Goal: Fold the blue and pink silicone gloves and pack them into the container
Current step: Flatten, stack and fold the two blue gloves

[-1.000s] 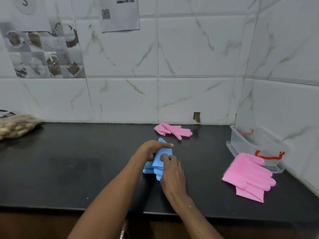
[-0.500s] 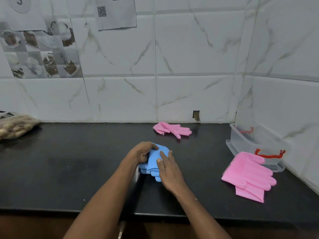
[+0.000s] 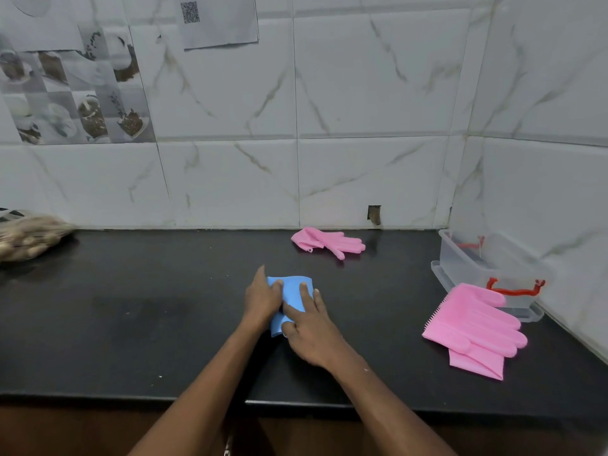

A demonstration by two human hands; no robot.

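Since the earlier frame both hands have flattened: left hand [image 3: 263, 299] and right hand [image 3: 307, 320] press straight-fingered on the folded blue glove [image 3: 291, 291] mid-table [image 3: 131, 324]; released, springy silicone may unfold before reaching the far-right container [image 3: 467, 261].

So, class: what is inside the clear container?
Through the clear container only its red handles show, and no glove. The near pink glove covers its front corner, so that part stays unseen.

Black countertop [image 3: 131, 324], white marble-veined wall tiles [image 3: 378, 93], corner right
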